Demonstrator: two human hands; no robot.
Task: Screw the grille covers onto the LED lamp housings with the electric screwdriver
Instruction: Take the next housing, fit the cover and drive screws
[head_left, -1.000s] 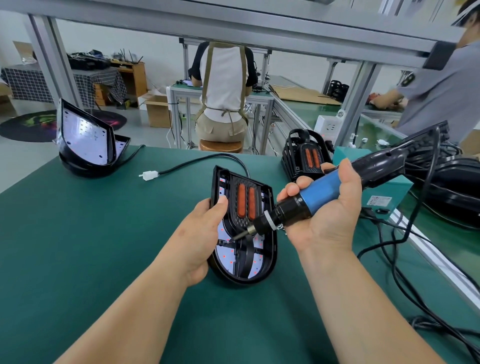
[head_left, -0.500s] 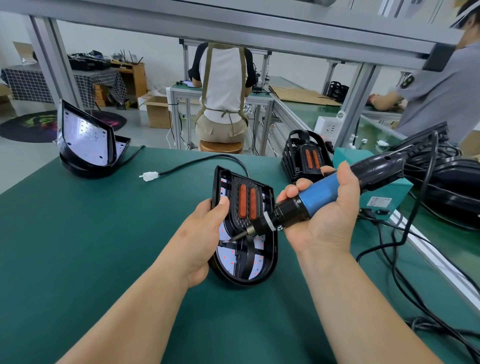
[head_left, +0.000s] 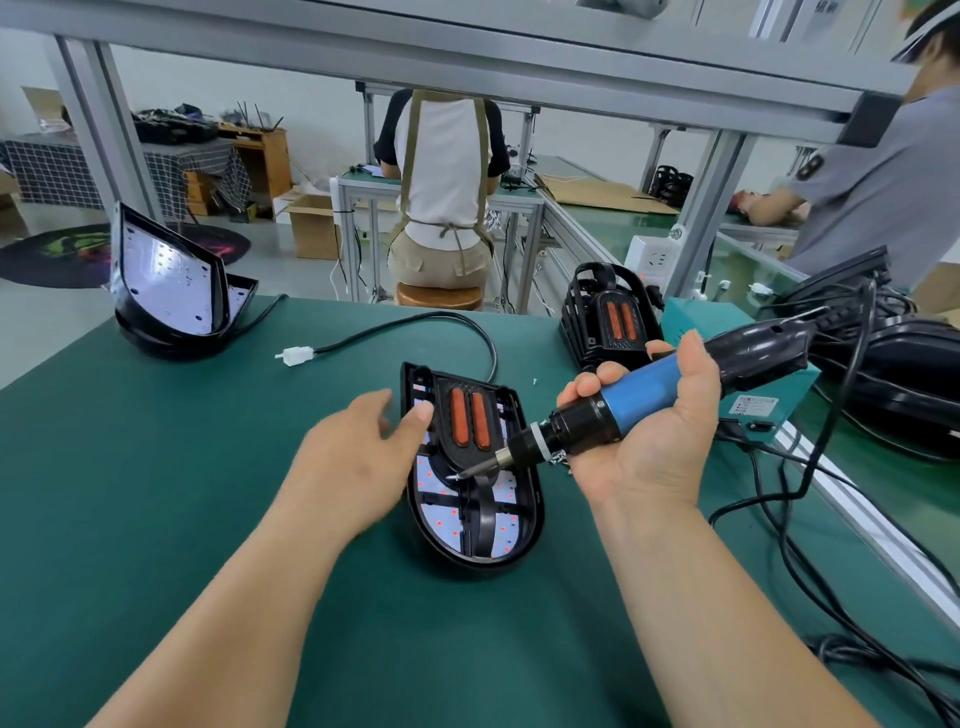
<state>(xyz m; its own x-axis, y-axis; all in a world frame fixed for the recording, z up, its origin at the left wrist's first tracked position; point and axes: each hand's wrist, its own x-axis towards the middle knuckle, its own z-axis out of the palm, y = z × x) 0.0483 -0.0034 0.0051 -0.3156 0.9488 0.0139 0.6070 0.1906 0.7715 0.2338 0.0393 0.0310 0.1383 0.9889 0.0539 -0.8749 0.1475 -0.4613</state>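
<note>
Right hand, seen from the head camera, is wrapped round the blue barrel of the electric screwdriver. The tool is held low and slanted, with its bit tip just over the middle of the grille cover. Left hand has its fingers loose and spread, gripping nothing. Only the thumb end touches the upper left edge of the lamp housing, which lies flat on the green mat between the two hands.

The cover is seated in that housing, so I'd say the work is at the fastening stage on this unit. At the back right another lamp stands with its grille on and looks finished. At the far left an open housing shows a bare LED board and no cover, so that one seems left to do. More black shells are piled at the right edge among cables.

I can't tell whether a screw sits on the bit, or whether the tip is touching the cover. The screw holes are too small to make out, so I can't say how many are filled. Something glints under the right hand's fingers, perhaps loose screws. The left hand's fingers are blurred.
</note>
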